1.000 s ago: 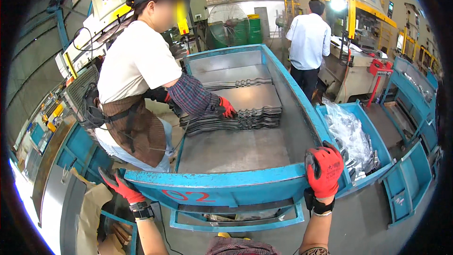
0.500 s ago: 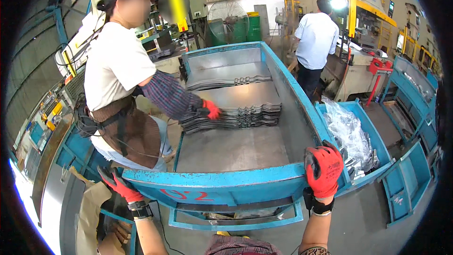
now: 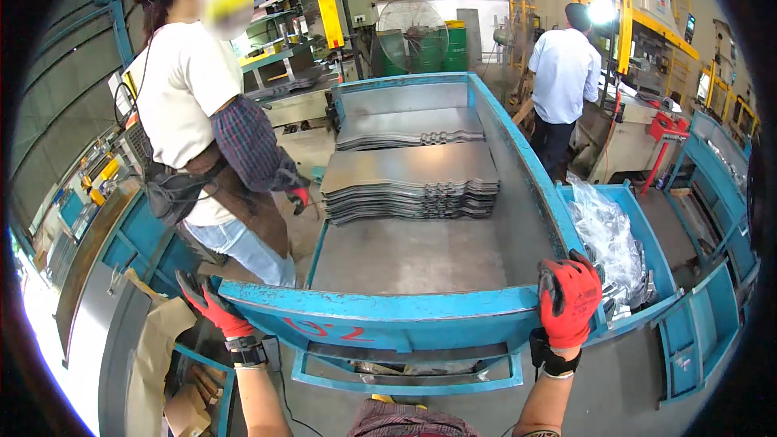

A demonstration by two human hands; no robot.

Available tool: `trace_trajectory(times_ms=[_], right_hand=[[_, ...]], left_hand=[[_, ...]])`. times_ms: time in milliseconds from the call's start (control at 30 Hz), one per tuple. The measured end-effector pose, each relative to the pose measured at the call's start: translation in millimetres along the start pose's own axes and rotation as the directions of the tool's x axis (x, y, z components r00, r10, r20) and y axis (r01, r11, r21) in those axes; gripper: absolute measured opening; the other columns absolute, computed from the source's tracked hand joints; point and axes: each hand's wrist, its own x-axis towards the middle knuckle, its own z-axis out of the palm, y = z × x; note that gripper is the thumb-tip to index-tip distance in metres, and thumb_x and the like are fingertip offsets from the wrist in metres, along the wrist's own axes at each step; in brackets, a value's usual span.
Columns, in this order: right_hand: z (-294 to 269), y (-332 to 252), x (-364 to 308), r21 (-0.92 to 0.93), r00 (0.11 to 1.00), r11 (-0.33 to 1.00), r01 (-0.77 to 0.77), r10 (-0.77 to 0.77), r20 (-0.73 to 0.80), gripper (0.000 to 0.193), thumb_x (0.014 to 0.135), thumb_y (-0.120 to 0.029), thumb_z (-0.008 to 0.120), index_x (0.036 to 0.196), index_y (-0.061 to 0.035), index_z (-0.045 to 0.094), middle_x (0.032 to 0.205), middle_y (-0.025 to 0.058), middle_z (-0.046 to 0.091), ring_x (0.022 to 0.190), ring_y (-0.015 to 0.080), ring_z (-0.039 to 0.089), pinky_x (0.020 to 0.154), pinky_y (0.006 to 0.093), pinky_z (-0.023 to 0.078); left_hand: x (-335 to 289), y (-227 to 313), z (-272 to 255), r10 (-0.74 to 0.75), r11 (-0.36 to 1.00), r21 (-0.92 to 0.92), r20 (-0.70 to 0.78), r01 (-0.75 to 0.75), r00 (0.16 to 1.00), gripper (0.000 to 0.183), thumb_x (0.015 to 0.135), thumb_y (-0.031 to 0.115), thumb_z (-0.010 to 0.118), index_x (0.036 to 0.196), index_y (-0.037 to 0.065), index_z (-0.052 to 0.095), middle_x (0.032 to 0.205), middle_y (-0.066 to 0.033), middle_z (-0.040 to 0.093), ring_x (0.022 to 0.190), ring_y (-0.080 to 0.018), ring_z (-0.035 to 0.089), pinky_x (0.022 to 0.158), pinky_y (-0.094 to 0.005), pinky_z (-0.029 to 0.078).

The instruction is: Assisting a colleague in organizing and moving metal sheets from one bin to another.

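Observation:
In front of me stands a blue metal bin (image 3: 388, 301) with worn paint and a red marking on its near wall. Two stacks of thin, wavy-edged metal sheets lie in it: a nearer stack (image 3: 409, 170) and a farther stack (image 3: 405, 124). My left hand (image 3: 214, 307), in a red and black glove, rests against the bin's near left corner with its fingers stretched out. At the near right corner, my right hand (image 3: 569, 299), gloved alike, is closed round the rim. Both wrists wear dark bands.
Beyond the bin's left side stands a co-worker in a white shirt (image 3: 174, 105); another person (image 3: 562, 73) is at a machine farther right. A second blue bin (image 3: 660, 275) with plastic film and metal parts stands at right. Brown paper (image 3: 154, 340) lies at lower left.
The co-worker's gloved hand has left the nearer sheet stack and dropped beside the bin; that person has turned away. The bin and my hands appear slightly farther right in view.

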Motion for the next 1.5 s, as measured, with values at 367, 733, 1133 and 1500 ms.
trace_trajectory(times_ms=[367, 733, 1133, 1500], right_hand=[[1, 0, -3, -0.045, 1.0, 0.999, -0.008, 0.006, -0.027, 0.034, 0.071, -0.016, 0.069, 0.105, -0.0077, 0.07, 0.094, 0.0106, 0.067, 0.097, 0.0348, 0.064, 0.099, 0.0516, 0.05], [7, 6, -13, -0.062, 1.0, 0.998, -0.017, 0.017, 0.001, 0.03, 0.08, -0.013, 0.061, 0.107, -0.0052, 0.07, 0.1, 0.0139, 0.068, 0.104, 0.0396, 0.063, 0.103, 0.0524, 0.046], [10, 12, -16, -0.072, 0.999, 0.997, 0.028, -0.031, -0.039, 0.023, 0.083, -0.012, 0.062, 0.105, -0.0053, 0.067, 0.097, 0.0123, 0.068, 0.097, 0.037, 0.063, 0.102, 0.0518, 0.047], [6, 6, -12, -0.063, 0.998, 0.998, 0.03, -0.033, -0.045, 0.026, 0.082, -0.013, 0.063, 0.107, -0.0065, 0.067, 0.1, 0.0121, 0.067, 0.102, 0.0381, 0.062, 0.103, 0.0526, 0.047]], left_hand=[[4, -9, -3, 0.009, 0.999, 0.032, 0.013, -0.01, 1.0, 0.06, 0.099, 0.013, 0.051, 0.156, 0.002, 0.036, 0.16, -0.0159, 0.038, 0.145, -0.0299, 0.038, 0.122, -0.0435, 0.028], [3, -15, -1, -0.03, 0.998, -0.062, -0.011, 0.029, 0.999, 0.06, 0.099, 0.004, 0.05, 0.157, 0.004, 0.035, 0.16, -0.0118, 0.039, 0.144, -0.0286, 0.04, 0.121, -0.0429, 0.03], [3, -9, 3, -0.036, 0.999, -0.024, -0.016, 0.036, 0.999, 0.06, 0.098, 0.004, 0.05, 0.157, 0.004, 0.035, 0.159, -0.0128, 0.04, 0.144, -0.0283, 0.04, 0.121, -0.0426, 0.03], [4, -16, -2, -0.009, 1.0, -0.011, 0.013, 0.009, 1.0, 0.064, 0.098, 0.012, 0.055, 0.158, 0.005, 0.034, 0.16, -0.016, 0.038, 0.146, -0.0311, 0.039, 0.121, -0.0454, 0.029]])
